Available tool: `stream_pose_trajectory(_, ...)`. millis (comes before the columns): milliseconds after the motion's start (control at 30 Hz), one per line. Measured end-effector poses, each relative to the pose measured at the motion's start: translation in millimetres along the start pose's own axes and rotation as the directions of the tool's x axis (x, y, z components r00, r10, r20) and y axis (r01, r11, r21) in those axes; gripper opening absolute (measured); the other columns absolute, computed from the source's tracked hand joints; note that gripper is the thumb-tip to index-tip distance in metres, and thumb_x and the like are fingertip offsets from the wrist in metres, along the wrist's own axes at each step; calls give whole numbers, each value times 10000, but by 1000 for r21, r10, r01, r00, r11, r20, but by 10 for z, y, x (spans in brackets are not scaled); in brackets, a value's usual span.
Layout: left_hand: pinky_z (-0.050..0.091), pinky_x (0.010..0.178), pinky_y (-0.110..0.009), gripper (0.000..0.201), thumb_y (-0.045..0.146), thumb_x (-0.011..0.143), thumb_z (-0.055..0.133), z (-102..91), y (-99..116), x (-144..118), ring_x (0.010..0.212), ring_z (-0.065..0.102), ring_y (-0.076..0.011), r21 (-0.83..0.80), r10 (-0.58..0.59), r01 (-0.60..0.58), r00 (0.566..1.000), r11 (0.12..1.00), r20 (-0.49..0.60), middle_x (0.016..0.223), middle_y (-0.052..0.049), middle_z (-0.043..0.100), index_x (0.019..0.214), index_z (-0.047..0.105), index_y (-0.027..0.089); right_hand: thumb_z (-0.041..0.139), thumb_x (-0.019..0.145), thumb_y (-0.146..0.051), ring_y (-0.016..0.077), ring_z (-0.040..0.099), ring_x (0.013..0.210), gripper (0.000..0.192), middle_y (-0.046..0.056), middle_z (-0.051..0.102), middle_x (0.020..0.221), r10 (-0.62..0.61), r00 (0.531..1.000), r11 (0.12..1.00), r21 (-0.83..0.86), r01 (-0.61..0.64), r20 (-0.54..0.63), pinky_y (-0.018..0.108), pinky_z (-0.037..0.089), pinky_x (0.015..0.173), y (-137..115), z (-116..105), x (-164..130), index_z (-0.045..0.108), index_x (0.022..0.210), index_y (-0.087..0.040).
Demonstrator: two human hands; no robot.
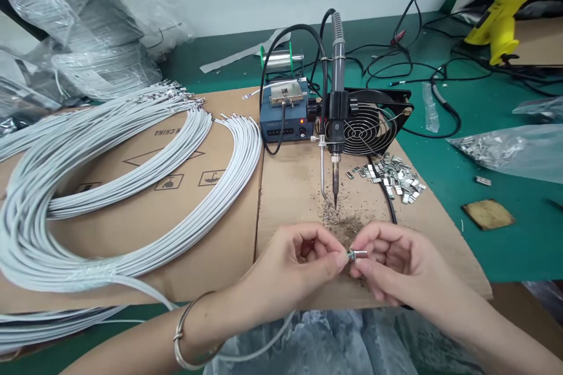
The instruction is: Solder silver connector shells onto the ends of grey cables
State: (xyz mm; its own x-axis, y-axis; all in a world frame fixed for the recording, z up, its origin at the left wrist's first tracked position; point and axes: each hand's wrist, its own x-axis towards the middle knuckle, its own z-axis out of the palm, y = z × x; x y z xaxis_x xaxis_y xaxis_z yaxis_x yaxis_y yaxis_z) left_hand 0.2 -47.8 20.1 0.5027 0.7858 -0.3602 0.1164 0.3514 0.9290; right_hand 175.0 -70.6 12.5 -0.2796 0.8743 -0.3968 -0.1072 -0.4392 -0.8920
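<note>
My left hand (299, 263) and my right hand (391, 261) meet above the front of the cardboard sheet (290, 187). Between their fingertips sits a small metal terminal (357, 254), pinched by my right thumb and forefinger. My left hand pinches the end of a white wire (259, 351) that loops down past my wrist and meets the terminal. A fixed soldering iron (336, 129) hangs tip down just beyond my hands, over solder debris (341, 220).
Large bundles of white wires (132, 199) curve over the left cardboard. A blue soldering station (285, 120), solder spool (284, 58) and black fan (373, 123) stand behind. Loose metal terminals (393, 179) lie right, bagged ones (497, 149) farther right. Black cables (440, 70) cross the green mat.
</note>
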Motion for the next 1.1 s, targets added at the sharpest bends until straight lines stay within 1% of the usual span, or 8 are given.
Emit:
stream_pose_trajectory(100,347,580,-228,166,301,765,633,23,-14,3,612,484,-106,13,16,-17,1000,1000,16,693,-23,626,754,617,136,736,661,-147,36,456,391,167,-40,585,537,30,1000,999,21,-30,5,110,346,344,8,-6,21,579,717,-163)
stream_pose_trajectory(200,384,630,-241,154,285,781,616,38,-20,13,674,540,-126,1,39,-39,999,999,15,732,-40,648,753,615,133,735,668,-176,34,460,374,165,-15,619,572,64,998,996,55,-65,20,111,326,329,5,-2,28,573,687,-156)
stream_pose_trajectory(400,408,648,-225,122,250,776,625,39,-32,16,682,558,-117,-42,60,-60,998,997,1,716,-27,648,738,619,135,763,639,-184,30,458,383,177,-7,636,579,72,996,982,172,-78,43,112,316,348,21,7,49,592,666,-153)
stream_pose_trajectory(500,403,638,-217,116,247,781,621,39,-52,12,675,553,-112,-29,81,-81,997,996,-3,709,-21,643,743,621,138,746,672,-217,31,455,387,160,-10,630,572,57,997,981,181,-64,42,114,309,351,47,-3,55,599,667,-154)
stream_pose_trajectory(667,385,604,-223,140,270,810,581,35,-73,2,656,531,-117,91,121,-119,993,989,-16,713,-29,645,778,635,145,736,684,-217,36,460,406,148,-4,636,592,61,997,984,168,-67,43,119,310,364,70,-22,52,603,673,-153)
stream_pose_trajectory(867,364,585,-230,156,259,836,539,20,-58,-9,648,511,-120,266,206,-191,978,945,-28,721,-25,647,789,650,159,711,718,-258,33,444,404,170,2,643,611,57,997,976,209,-65,44,126,274,369,74,-13,71,578,695,-156)
stream_pose_trajectory(967,366,585,-231,151,255,840,530,35,-72,-8,640,506,-119,238,183,-167,982,957,-49,712,-20,636,790,637,161,712,716,-270,37,424,393,184,5,641,607,62,997,968,241,-70,40,145,244,369,82,8,78,567,686,-161)
stream_pose_trajectory(1100,386,614,-234,155,271,834,536,71,-92,11,659,516,-125,129,136,-124,987,984,-86,706,-17,627,762,606,155,716,714,-271,49,404,419,196,-11,620,591,35,999,967,253,-32,-4,168,245,402,105,47,78,558,662,-168)
